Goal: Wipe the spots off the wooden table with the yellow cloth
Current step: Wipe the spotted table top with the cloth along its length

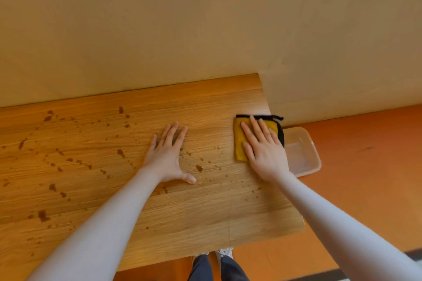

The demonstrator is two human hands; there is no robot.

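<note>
The wooden table (205, 212) fills the lower left and carries several brown spots (121, 153), densest on its left half, with smaller ones (199, 168) between my hands. A folded yellow cloth (239, 143) with a black edge lies at the table's far right edge. My right hand (265, 150) lies flat on the cloth with fingers straight, covering most of it. My left hand (167, 155) rests flat on the bare wood to the left, fingers spread, holding nothing.
A clear plastic container (303, 153) sits on the orange floor just past the table's right edge, beside the cloth. A beige wall (205, 29) runs along the table's far side. My legs and shoes (217, 267) show below the near edge.
</note>
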